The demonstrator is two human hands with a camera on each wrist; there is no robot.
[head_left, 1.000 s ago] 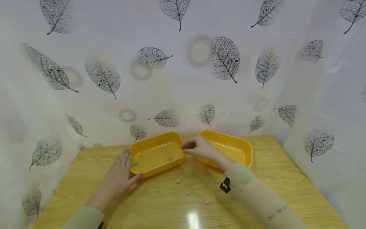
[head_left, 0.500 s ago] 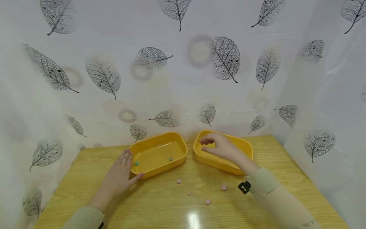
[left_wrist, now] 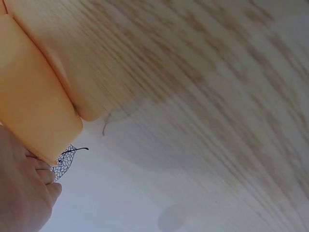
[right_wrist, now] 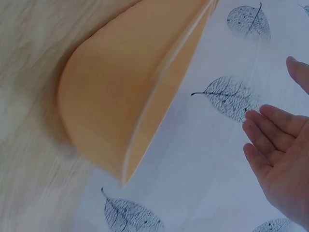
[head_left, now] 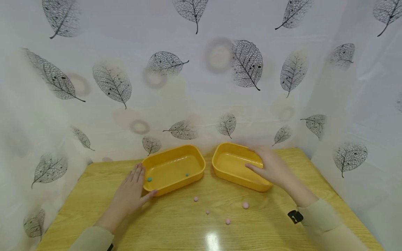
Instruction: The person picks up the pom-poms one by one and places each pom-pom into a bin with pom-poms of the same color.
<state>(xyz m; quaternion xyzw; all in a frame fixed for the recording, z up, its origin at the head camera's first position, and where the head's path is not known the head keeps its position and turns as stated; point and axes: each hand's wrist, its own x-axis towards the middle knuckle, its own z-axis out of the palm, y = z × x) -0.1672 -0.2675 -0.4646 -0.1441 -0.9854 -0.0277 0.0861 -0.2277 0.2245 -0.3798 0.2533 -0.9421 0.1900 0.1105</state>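
Observation:
Two yellow plastic trays stand at the back of the table. My left hand [head_left: 130, 190] rests against the near left end of the left tray [head_left: 180, 184], fingers straight along its side and thumb at the front rim. Inside that tray lie a larger turquoise ball [head_left: 149, 179] and a smaller turquoise ball [head_left: 186, 174]. Over the right end of the right tray [head_left: 238, 179] hovers my right hand [head_left: 273, 169], thumb and fingers spread. In the right wrist view this hand [right_wrist: 282, 150] holds nothing and is apart from the tray wall [right_wrist: 116, 82].
Several small pink balls lie loose on the wooden table [head_left: 176, 226] in front of the trays, among them a larger pink ball [head_left: 245, 205] and a tiny pink ball [head_left: 207, 212]. A white curtain [head_left: 201, 97] with leaf prints hangs behind and at both sides.
My right hand has moved right, from the right end of the left tray to the right end of the right tray, and its fingers have spread. The left hand has stayed in place.

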